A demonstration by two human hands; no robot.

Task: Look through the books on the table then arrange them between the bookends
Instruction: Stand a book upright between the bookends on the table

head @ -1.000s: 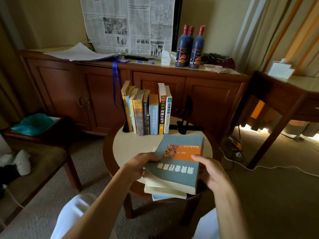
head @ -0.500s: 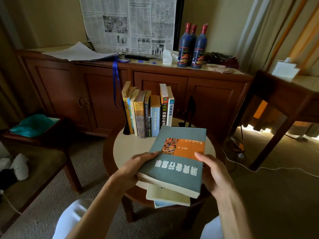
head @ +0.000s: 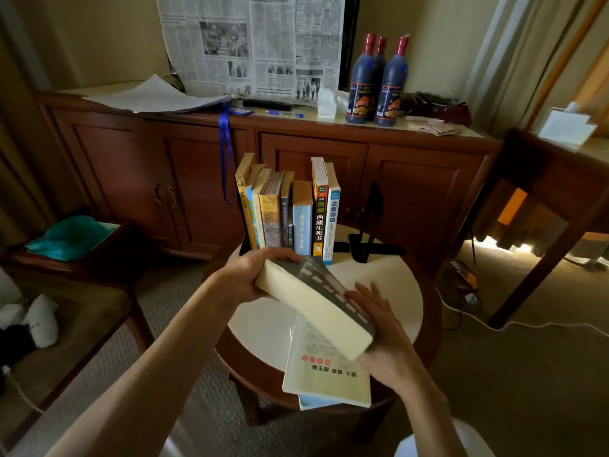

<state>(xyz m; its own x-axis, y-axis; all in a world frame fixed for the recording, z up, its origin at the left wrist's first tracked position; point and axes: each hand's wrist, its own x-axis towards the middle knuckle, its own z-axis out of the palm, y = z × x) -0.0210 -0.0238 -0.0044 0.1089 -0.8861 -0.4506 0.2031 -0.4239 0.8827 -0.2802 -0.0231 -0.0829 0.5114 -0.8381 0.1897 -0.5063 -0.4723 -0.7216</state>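
I hold a thick grey-covered book [head: 313, 305] above the round table [head: 392, 285], tilted so its cream page edge faces me. My left hand [head: 250, 275] grips its far upper end and my right hand [head: 382, 328] supports its near lower end. Under it a cream book [head: 323, 364] lies flat on a pale blue book [head: 313, 402] at the table's near edge. Several books [head: 290, 212] stand upright in a row at the table's back. A black bookend [head: 369, 232] stands apart to their right; the left bookend [head: 244, 248] is mostly hidden behind the row.
A wooden sideboard [head: 296, 153] behind the table carries three dark bottles [head: 379, 84], papers and a newspaper on the wall. A low side table with a teal cloth [head: 69, 235] stands at the left, a wooden desk [head: 553, 179] at the right, and a white cable [head: 514, 324] crosses the carpet.
I lifted the grey book off the stack and turned it from cover-up onto its side, so the page edge now faces me. The cream book beneath is uncovered.
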